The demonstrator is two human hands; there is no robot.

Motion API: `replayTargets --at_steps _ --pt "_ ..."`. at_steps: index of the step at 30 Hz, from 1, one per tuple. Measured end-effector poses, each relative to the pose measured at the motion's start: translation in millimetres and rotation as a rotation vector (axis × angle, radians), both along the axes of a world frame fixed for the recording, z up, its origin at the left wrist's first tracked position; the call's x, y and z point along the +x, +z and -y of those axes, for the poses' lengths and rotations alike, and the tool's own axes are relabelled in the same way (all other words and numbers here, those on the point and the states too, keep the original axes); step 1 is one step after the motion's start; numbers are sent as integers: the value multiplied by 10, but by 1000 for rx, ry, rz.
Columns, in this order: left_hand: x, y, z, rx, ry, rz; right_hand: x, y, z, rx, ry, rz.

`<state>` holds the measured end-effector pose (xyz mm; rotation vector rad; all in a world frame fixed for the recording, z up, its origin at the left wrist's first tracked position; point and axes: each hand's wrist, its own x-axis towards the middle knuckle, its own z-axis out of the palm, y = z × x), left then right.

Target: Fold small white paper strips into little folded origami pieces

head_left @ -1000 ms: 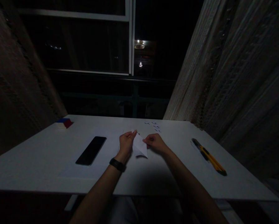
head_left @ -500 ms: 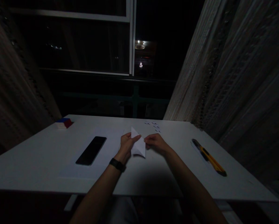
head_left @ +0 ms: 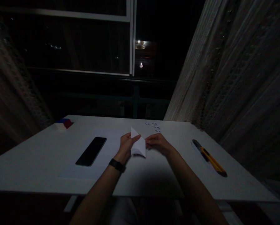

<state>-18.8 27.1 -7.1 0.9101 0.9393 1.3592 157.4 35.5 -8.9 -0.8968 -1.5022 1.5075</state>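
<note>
A folded sheet of white paper (head_left: 139,148) with a pointed top stands above the table between my hands. My left hand (head_left: 126,145) grips it from the left, thumb across its front face and fingers behind, partly hidden. A dark band circles the left wrist. My right hand (head_left: 159,142) is at the paper's right edge, its bent fingertips closed on that edge; in the dim light the exact contact is hard to see.
On the white table (head_left: 32,162), a black smartphone (head_left: 91,151) lies on white paper (head_left: 69,172) at left. A yellow utility knife (head_left: 210,158) lies right. Small dark-marked pieces (head_left: 154,124) and a coloured cube (head_left: 64,123) sit near the far edge. Curtains (head_left: 189,75) hang beside the window.
The fingers of my right hand have shifted slightly at the paper's right edge. The paper and my left hand are almost where they were.
</note>
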Motion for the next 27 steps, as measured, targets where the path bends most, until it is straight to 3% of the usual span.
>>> replayTargets --at_steps 4,10,14,27 --pt "34 4 31 -22 -84 -43 -2 -22 -46 33 -140 -50" --pt "85 -75 66 -15 -271 -354 -134 -36 -24 184 -169 -23" --pt "101 -106 68 64 -234 -478 -145 8 12 225 -205 44" --pt "119 -65 74 177 -188 -608 -72 161 69 302 -227 164"
